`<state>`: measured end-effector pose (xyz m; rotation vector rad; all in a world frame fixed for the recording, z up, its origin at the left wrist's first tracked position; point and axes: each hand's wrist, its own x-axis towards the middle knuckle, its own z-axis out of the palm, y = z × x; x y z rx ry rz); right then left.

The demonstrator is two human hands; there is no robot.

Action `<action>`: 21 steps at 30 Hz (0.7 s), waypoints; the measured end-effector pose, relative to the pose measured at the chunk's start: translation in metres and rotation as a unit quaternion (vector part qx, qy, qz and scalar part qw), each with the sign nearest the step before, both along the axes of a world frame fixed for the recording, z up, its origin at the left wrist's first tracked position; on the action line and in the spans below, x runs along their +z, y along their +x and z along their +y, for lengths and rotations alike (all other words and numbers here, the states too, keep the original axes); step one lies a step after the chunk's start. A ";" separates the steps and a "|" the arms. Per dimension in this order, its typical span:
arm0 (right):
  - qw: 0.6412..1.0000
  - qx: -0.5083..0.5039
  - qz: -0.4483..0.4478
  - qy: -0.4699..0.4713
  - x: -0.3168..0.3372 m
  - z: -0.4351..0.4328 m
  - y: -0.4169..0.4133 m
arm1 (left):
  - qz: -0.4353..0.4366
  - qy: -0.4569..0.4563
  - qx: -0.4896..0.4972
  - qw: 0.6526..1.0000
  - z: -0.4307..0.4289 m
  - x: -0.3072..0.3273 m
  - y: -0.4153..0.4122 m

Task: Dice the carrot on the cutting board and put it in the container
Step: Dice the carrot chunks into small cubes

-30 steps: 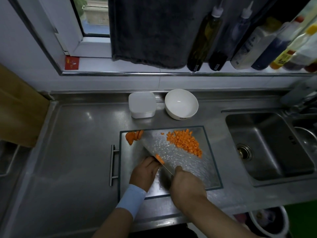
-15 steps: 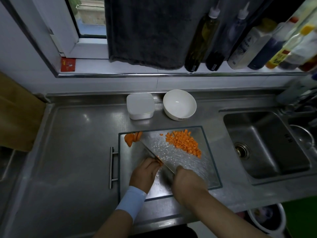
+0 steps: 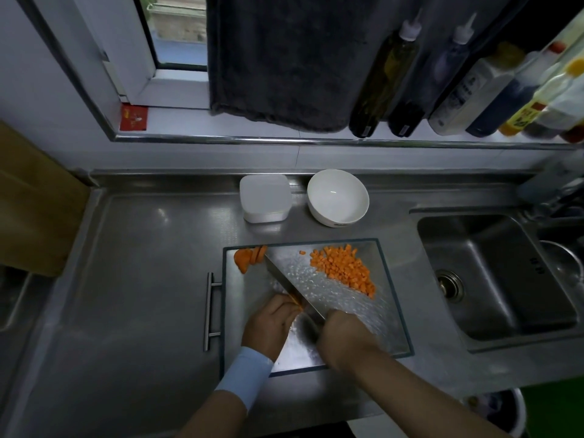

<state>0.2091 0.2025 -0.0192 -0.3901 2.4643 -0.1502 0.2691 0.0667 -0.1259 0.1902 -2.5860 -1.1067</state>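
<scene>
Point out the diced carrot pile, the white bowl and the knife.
diced carrot pile (image 3: 343, 268), head view, middle of the heap.
white bowl (image 3: 338, 197), head view, inner wall.
knife (image 3: 286, 281), head view, flat of the blade.

Steel counter (image 3: 142, 279): board (image 3: 376, 314), container (image 3: 264, 199), bowl (image 3: 335, 217)

Orange carrot dice (image 3: 343, 269) — dimpled silver board (image 3: 344, 298), white bowl (image 3: 338, 197), pale-blue wristband (image 3: 245, 376), dark-grey towel (image 3: 284, 58).

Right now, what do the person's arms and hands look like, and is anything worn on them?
Both hands are bare, with no gloves. The left hand has a light blue cuff round its wrist; the forearm behind it is bare. The right hand and forearm show no sleeve, watch or band.
</scene>
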 end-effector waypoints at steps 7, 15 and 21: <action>0.999 0.008 0.014 -0.047 -0.015 -0.009 -0.005 | -0.008 -0.025 -0.011 1.000 0.001 0.000 0.001; 0.998 0.006 0.010 -0.064 -0.014 0.001 -0.001 | 0.000 -0.021 0.003 1.000 0.000 -0.003 0.003; 0.998 -0.014 -0.009 -0.065 -0.012 0.018 0.006 | 0.012 -0.019 -0.002 1.000 0.000 -0.009 0.001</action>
